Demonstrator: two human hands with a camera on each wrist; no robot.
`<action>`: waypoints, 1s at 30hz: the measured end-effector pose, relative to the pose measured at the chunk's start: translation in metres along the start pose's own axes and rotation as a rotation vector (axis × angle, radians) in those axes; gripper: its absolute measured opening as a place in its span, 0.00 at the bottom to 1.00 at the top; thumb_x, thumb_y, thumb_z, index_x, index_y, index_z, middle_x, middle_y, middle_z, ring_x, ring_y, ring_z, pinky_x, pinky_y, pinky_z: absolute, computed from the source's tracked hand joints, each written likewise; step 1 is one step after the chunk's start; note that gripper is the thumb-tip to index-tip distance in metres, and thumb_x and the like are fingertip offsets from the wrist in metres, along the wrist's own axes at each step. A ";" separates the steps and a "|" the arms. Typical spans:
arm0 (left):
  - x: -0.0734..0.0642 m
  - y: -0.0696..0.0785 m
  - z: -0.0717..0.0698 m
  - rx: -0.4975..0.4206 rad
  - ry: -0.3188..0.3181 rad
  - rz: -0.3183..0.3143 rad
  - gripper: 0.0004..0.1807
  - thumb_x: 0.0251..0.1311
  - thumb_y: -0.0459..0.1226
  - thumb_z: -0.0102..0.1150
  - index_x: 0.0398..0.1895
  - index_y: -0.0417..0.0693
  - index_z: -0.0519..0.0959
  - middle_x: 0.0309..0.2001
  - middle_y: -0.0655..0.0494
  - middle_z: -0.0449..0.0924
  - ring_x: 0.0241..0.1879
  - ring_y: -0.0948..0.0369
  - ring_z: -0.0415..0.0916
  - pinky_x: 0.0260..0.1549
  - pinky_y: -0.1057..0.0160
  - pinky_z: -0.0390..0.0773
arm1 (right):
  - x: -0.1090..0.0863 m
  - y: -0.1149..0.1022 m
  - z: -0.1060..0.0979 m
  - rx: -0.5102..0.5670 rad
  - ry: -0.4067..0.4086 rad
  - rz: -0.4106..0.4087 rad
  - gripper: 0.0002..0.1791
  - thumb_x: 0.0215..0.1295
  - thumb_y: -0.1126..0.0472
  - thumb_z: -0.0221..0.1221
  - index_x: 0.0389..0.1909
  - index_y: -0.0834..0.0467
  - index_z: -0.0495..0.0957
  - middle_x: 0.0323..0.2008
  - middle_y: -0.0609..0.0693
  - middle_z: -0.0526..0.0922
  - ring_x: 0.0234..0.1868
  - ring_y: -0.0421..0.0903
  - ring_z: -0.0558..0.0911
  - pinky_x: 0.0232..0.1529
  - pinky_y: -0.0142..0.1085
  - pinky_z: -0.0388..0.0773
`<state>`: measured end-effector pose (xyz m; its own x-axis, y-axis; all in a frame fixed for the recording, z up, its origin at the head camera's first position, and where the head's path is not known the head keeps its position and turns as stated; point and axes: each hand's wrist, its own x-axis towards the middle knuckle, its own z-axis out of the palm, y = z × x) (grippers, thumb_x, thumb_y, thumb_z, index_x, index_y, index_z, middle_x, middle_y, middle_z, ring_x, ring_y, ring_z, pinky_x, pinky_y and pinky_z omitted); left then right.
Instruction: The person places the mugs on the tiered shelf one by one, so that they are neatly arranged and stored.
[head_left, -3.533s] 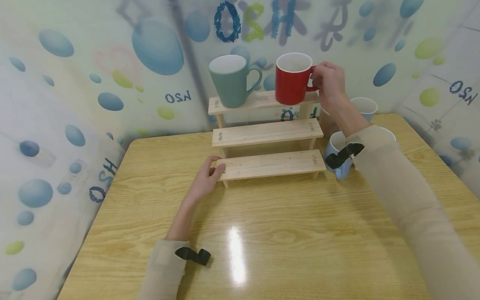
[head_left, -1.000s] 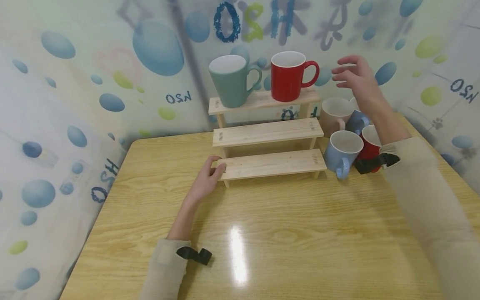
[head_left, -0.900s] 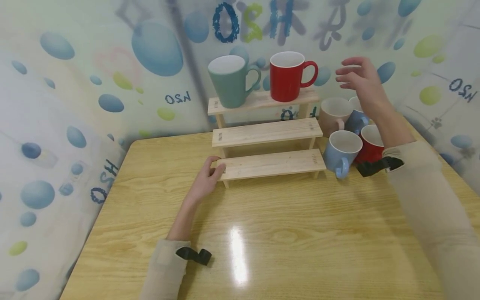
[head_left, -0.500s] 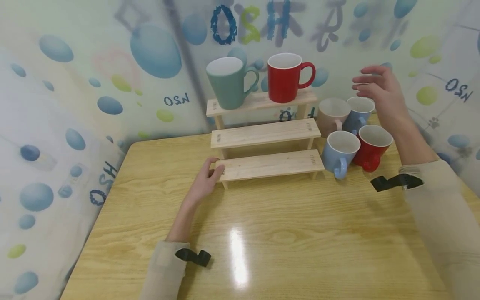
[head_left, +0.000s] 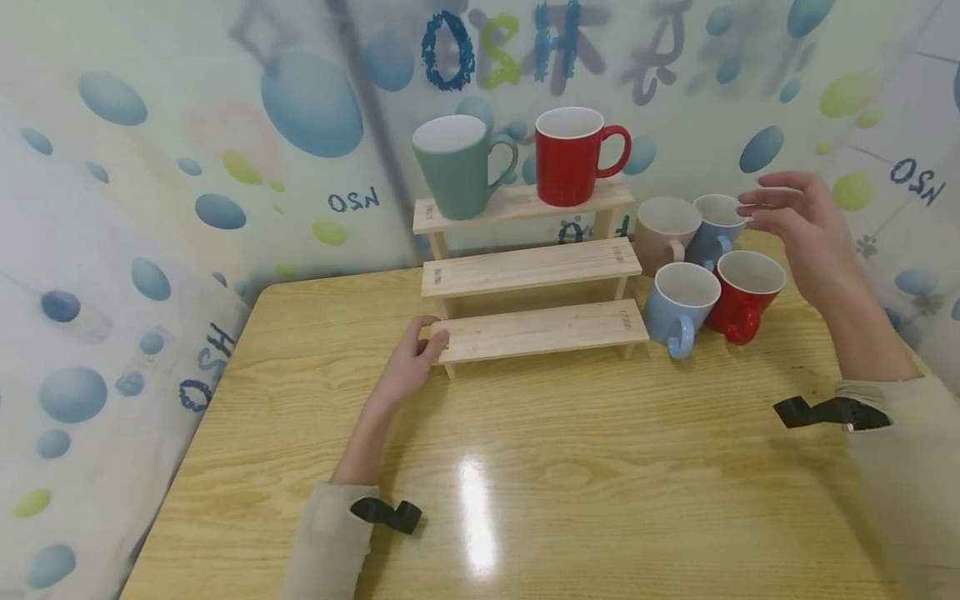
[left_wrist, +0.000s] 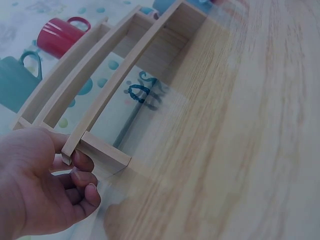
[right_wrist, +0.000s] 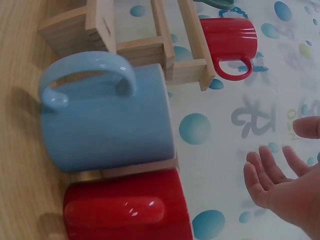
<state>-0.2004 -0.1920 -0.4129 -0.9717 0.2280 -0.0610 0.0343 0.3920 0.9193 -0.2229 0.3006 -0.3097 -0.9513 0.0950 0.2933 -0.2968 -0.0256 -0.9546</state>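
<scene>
My left hand (head_left: 407, 358) pinches the left end of the lowest step of a three-tier wooden rack (head_left: 540, 329); in the left wrist view its thumb and fingers (left_wrist: 82, 161) close round the board's end. On the top step stand a green mug (head_left: 456, 171) at left and a red mug (head_left: 567, 158) at right, both handles pointing right. My right hand (head_left: 813, 237) hovers right of the mug group with fingers spread and nothing in it. Nearest to it are the back blue mug (head_left: 716, 233) and the lower red mug (head_left: 746, 292).
A front blue mug (head_left: 682, 304) and a beige mug (head_left: 664, 232) stand with the other two, close by the rack's right side. All rest on the wooden table (head_left: 570, 492). A patterned backdrop (head_left: 225, 150) rises behind and along the sides.
My right hand has let go of the red mug on the top step and moved right and down. The lower mugs show fully now. My left hand stays on the rack.
</scene>
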 end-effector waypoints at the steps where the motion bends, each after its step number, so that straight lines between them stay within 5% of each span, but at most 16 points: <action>1: 0.000 0.000 0.000 0.000 0.001 0.000 0.25 0.80 0.49 0.44 0.71 0.47 0.60 0.24 0.56 0.59 0.17 0.63 0.52 0.21 0.65 0.60 | -0.003 0.001 -0.002 -0.014 0.000 0.005 0.15 0.74 0.66 0.53 0.59 0.53 0.70 0.49 0.46 0.81 0.49 0.40 0.80 0.53 0.24 0.70; 13: 0.000 -0.001 0.000 0.007 0.002 0.003 0.26 0.80 0.50 0.44 0.72 0.47 0.60 0.24 0.57 0.59 0.17 0.63 0.52 0.20 0.65 0.59 | -0.029 0.015 -0.027 -0.167 -0.001 0.008 0.12 0.75 0.68 0.51 0.55 0.53 0.73 0.44 0.42 0.82 0.45 0.35 0.82 0.50 0.22 0.70; 20: 0.000 0.000 0.000 0.004 -0.001 -0.004 0.26 0.80 0.49 0.43 0.72 0.47 0.60 0.23 0.57 0.59 0.17 0.63 0.52 0.20 0.65 0.59 | -0.041 0.027 -0.042 -0.086 0.001 -0.018 0.08 0.75 0.71 0.49 0.46 0.59 0.75 0.39 0.47 0.81 0.37 0.38 0.82 0.43 0.21 0.75; 26: -0.001 0.001 0.000 0.001 -0.006 -0.006 0.26 0.80 0.50 0.44 0.72 0.47 0.60 0.26 0.55 0.62 0.17 0.63 0.52 0.20 0.66 0.59 | -0.052 0.038 -0.056 -0.179 -0.016 0.024 0.08 0.78 0.69 0.47 0.44 0.59 0.75 0.38 0.44 0.83 0.37 0.36 0.82 0.43 0.20 0.75; 30: -0.001 0.002 0.000 -0.003 -0.005 -0.009 0.26 0.79 0.50 0.44 0.72 0.48 0.60 0.27 0.54 0.63 0.18 0.62 0.53 0.20 0.65 0.60 | -0.059 0.046 -0.064 -0.073 -0.072 0.055 0.08 0.78 0.70 0.48 0.43 0.63 0.76 0.38 0.47 0.85 0.39 0.38 0.84 0.44 0.22 0.77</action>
<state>-0.1993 -0.1914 -0.4116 -0.9707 0.2294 -0.0710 0.0251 0.3909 0.9201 -0.1748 0.3572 -0.3742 -0.9703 0.0241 0.2409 -0.2397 0.0436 -0.9699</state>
